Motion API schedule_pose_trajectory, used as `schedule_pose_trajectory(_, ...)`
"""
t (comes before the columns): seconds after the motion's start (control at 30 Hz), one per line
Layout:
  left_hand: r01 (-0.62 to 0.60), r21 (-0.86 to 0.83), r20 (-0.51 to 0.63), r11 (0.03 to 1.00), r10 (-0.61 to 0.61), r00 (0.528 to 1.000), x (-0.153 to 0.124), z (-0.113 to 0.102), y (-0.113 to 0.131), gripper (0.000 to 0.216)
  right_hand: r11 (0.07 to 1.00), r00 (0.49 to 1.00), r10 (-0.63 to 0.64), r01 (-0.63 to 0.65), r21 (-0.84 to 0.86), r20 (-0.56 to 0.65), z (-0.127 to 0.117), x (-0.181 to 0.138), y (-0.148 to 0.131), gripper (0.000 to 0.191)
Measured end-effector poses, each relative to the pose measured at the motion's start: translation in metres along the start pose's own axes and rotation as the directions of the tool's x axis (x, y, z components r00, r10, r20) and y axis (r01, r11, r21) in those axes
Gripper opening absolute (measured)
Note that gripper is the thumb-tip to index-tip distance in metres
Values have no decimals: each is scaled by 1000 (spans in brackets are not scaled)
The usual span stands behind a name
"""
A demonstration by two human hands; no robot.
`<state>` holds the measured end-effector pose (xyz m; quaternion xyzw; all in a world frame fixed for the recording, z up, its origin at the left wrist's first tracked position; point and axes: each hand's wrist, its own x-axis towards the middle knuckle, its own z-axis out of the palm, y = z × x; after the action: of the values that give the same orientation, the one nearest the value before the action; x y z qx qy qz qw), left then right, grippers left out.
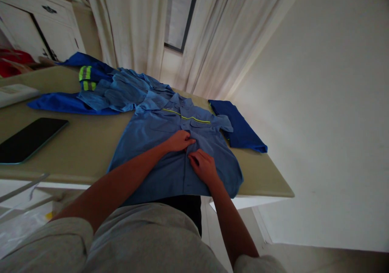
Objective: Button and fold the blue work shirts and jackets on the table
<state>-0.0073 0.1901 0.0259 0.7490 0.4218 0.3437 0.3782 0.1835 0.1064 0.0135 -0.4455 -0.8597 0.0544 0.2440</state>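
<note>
A blue-grey short-sleeved work shirt (152, 155) lies spread face up on the table, its collar pointing away from me and its hem at the near edge. A thin yellow stripe crosses its chest. My left hand (180, 140) pinches the shirt's front placket, just below the chest pockets. Slightly lower and to the right, my right hand (203, 164) is closed on the same placket with its fingertips. Both hands are close together along the button line. Any button between the fingers is too small to make out.
Crumpled blue clothing (127, 87) with yellow-green reflective bands lies at the back left. A folded dark blue garment (238, 125) rests at the right. A black tablet-like device (32, 140) lies on the tan table (88, 155). Curtains hang behind; a white wall stands right.
</note>
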Motion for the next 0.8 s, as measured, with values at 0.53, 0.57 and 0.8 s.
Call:
schedule_pose_trajectory(0.53,-4,-252,72,968,23,997,1,2,1,50,940,969,205,-156,302,-136,-2,4,0,22)
schedule_pose_trajectory(0.57,0,-251,66,968,17,998,0,3,2,49,937,967,215,-164,307,-137,-2,5,0,23)
schedule_pose_trajectory(0.8,59,-377,72,924,-34,997,2,8,3,43,913,927,313,-235,335,-204,-3,4,1,33)
